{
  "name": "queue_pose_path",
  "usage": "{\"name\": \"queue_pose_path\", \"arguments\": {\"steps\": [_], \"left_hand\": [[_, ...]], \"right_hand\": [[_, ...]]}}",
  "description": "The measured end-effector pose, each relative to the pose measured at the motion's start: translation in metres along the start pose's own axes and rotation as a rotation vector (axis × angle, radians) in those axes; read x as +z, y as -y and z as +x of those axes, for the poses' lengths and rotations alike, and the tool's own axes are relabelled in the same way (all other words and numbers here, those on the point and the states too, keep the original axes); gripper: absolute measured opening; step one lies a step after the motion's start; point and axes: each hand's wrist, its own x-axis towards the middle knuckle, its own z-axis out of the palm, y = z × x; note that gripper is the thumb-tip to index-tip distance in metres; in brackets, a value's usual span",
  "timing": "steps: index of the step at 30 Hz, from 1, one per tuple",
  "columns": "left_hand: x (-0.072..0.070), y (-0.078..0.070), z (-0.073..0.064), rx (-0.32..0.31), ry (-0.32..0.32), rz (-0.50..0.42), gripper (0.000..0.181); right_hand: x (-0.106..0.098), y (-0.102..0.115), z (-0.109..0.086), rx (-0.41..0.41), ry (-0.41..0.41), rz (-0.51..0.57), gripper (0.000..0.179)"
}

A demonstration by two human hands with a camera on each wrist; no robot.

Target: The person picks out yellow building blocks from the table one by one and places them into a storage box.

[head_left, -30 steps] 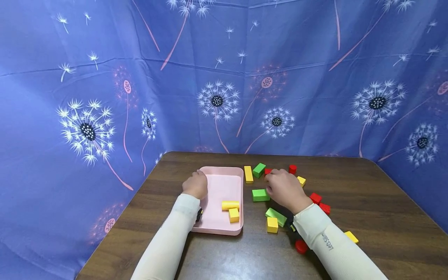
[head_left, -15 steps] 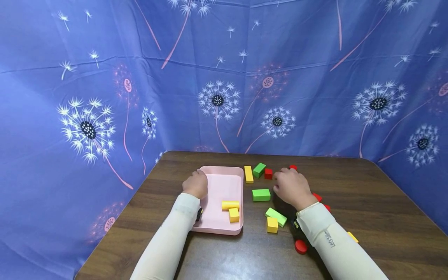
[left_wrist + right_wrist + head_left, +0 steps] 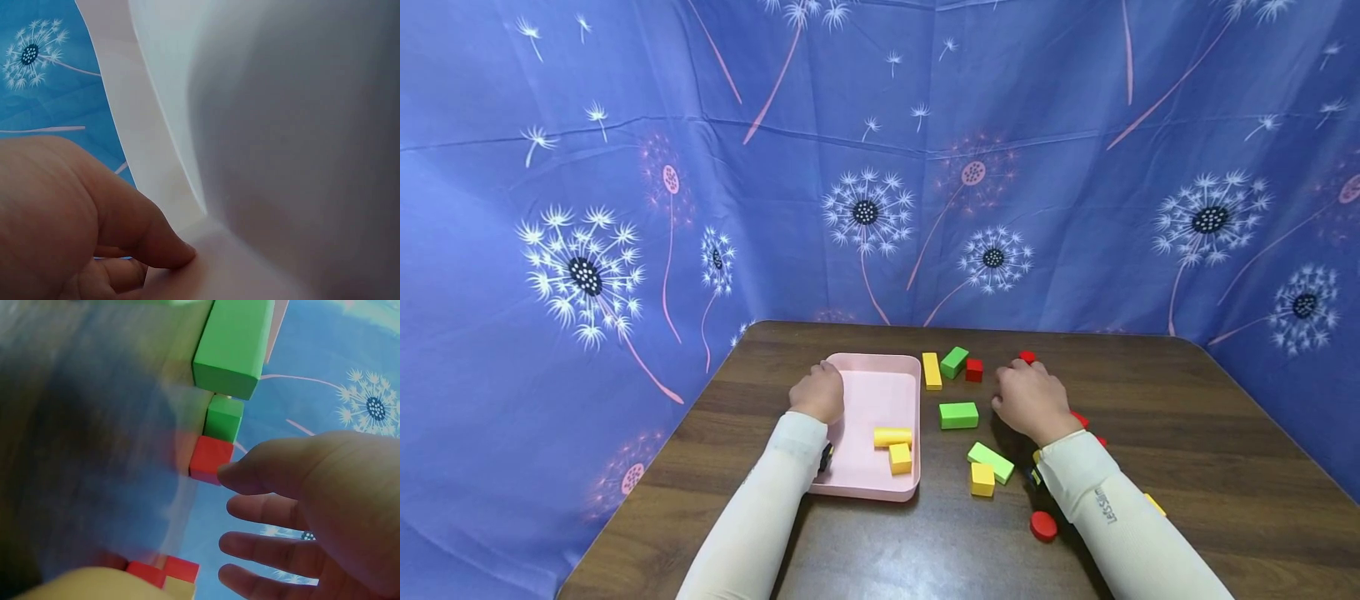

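My left hand (image 3: pixel 817 393) grips the left wall of a pink tray (image 3: pixel 868 493); in the left wrist view the thumb presses the inside of the tray wall (image 3: pixel 140 81). Inside the tray are a yellow cylinder (image 3: pixel 892 437) and a yellow cube (image 3: pixel 900 459). Over the blocks on the right hovers my right hand (image 3: pixel 1032 402). The right wrist view shows its thumb and fingers spread, holding nothing. Nearest in the head view are a red cube (image 3: pixel 973 371) at its left and a partly covered red cylinder (image 3: pixel 1027 357) behind it.
Between tray and right hand lie a green block (image 3: pixel 958 416), a light green block (image 3: pixel 991 462) and a yellow cube (image 3: pixel 982 480). Farther back are a yellow bar (image 3: pixel 932 372) and a green block (image 3: pixel 953 362). A red disc (image 3: pixel 1043 526) lies near the right sleeve. Patterned blue cloth (image 3: pixel 880 167) hangs behind.
My right hand has shifted to the right, uncovering the red cube and partly covering the red cylinder and the red blocks near the wrist. My left hand stays on the tray wall.
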Motion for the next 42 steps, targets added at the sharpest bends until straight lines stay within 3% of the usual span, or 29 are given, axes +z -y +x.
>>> {"name": "queue_pose_path", "arguments": {"steps": [28, 36, 42], "left_hand": [[0.001, -0.001, 0.001, 0.000, 0.003, 0.003, 0.069], [-0.001, -0.001, 0.000, -0.004, 0.008, 0.004, 0.069], [-0.001, -0.001, 0.000, -0.005, 0.012, 0.008, 0.069]], "right_hand": [[0.005, -0.006, 0.000, 0.067, 0.078, 0.013, 0.047], [0.008, -0.013, 0.001, 0.137, 0.106, 0.037, 0.041], [0.008, -0.014, 0.000, 0.174, 0.129, 0.039, 0.048]]}}
